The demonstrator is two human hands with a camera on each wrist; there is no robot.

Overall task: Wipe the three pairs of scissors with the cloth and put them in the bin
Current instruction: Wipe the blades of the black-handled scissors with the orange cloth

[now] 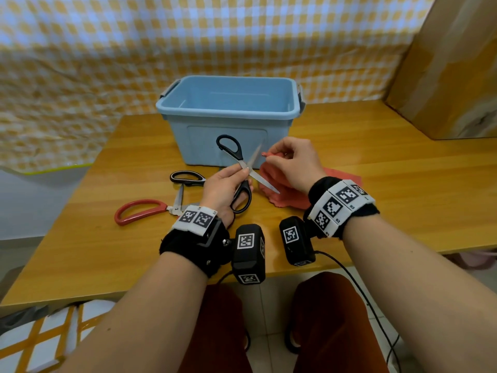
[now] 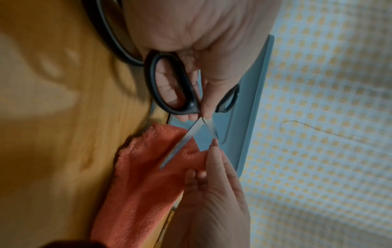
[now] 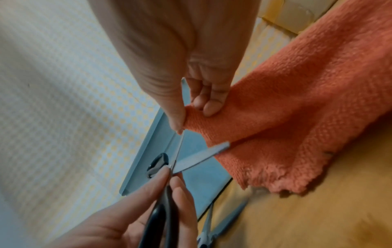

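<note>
The left hand (image 1: 226, 187) sits palm-in above the wooden surface (image 1: 376, 170), its grip closed on the black-handled scissors (image 1: 243, 168): thumb and fingertips pinch near the pivot while the lower handle loop lies against the palm. The scissors are spread wide open, one blade pointing up toward the blue bin (image 1: 228, 114), the other angled down over the orange cloth (image 1: 290, 195).

The right hand (image 1: 293, 162) is raised just in front of the bin's near wall, wrist bent down, its grip pinching a fold of the cloth between thumb and fingers; the right wrist view shows this pinched fold right at the tip of the upward blade. The rest of the cloth trails onto the surface below the hand.

Two other pairs lie on the surface left of the left hand: black-and-white-handled scissors (image 1: 187, 177) near the bin, and red-handled scissors (image 1: 139, 210) closer to the edge, their blades meeting.

Both wrists wear black bands with square black-and-white coded markers (image 1: 336, 205); small characters beside them are too small to read.
</note>
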